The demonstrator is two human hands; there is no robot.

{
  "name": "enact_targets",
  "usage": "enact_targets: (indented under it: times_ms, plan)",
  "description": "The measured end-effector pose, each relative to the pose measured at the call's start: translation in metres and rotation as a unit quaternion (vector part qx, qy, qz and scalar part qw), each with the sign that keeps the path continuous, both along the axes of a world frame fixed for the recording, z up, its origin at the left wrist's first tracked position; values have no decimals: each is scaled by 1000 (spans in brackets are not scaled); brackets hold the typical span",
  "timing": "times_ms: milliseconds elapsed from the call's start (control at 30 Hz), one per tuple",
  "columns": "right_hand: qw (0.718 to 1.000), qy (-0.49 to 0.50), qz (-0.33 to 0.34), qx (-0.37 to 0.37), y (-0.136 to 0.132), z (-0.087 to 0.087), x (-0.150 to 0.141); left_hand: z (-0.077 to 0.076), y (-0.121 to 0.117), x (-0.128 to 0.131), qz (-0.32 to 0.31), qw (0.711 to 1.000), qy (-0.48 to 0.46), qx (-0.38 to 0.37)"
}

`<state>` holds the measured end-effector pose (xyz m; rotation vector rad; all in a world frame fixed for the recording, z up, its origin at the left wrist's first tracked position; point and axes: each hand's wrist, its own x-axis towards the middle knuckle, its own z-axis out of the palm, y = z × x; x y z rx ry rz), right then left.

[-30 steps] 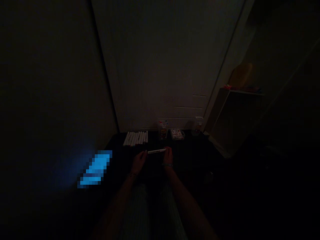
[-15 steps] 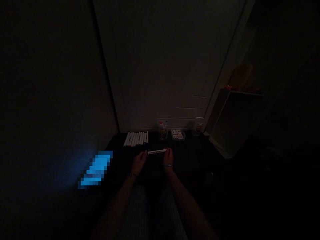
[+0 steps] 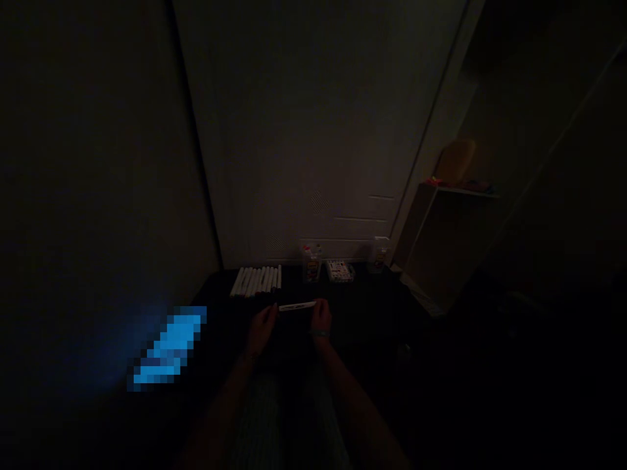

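Observation:
A white marker (image 3: 297,306) lies nearly level between my two hands, above the dark table. The fingers of my left hand (image 3: 263,326) are closed at its left end. My right hand (image 3: 321,318) is closed round its right end. Beyond my left hand, a row of several white markers (image 3: 257,281) lies side by side on the table. The scene is very dark, so the fingertips and the print on the marker are hard to make out.
Along the back of the dark table (image 3: 353,320) stand a clear container (image 3: 312,265) with a few things in it, a white patterned box (image 3: 339,271) and another clear container (image 3: 379,255). A pixelated blue glowing patch (image 3: 171,346) is at left. A shelf unit (image 3: 416,228) stands at right.
The whole view has shifted, so everything appears a little further left and lower. Both hands keep the marker between them in much the same pose.

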<state>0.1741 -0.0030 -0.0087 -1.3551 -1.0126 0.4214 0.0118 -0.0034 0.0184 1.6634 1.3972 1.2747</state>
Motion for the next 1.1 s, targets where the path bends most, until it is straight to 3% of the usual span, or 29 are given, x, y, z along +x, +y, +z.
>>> enact_targets:
  times_ms: [267, 833, 1100]
  plan:
    - [999, 43, 20, 19, -1, 4, 2, 5, -5, 3, 12, 1000, -16, -6]
    - [1000, -14, 16, 12, -2, 4, 0, 2, -4, 1, 9, 1000, -10, 13]
    - [1000, 9, 25, 13, -5, 9, 1, 2, -4, 2, 7, 1000, -1, 5]
